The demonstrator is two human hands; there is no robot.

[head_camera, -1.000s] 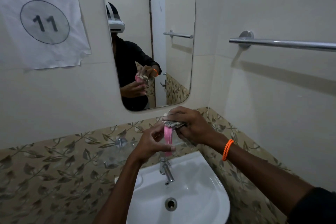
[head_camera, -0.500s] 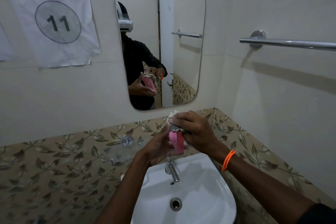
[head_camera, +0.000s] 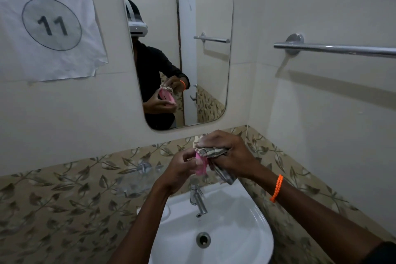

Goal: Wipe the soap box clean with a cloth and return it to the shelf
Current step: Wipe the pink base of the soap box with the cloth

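A pink soap box (head_camera: 201, 165) stands on edge above the tap, held from the left by my left hand (head_camera: 179, 169). My right hand (head_camera: 227, 154) grips a patterned grey-and-cream cloth (head_camera: 211, 152) and presses it over the top edge of the box; a tail of cloth hangs down under my palm. The mirror (head_camera: 177, 49) reflects the box's open pink inside facing the wall. A clear glass shelf (head_camera: 137, 180) with metal brackets sits on the leaf-patterned tiles left of the tap, hard to make out.
A white basin (head_camera: 235, 231) with a chrome tap (head_camera: 198, 199) lies directly below my hands. A chrome towel rail (head_camera: 334, 49) runs along the right wall. A paper sign marked 11 (head_camera: 49, 21) hangs at upper left.
My right hand has slid the cloth along the box's top edge, and my left hand has turned the box slightly. The view shifted a little between frames.
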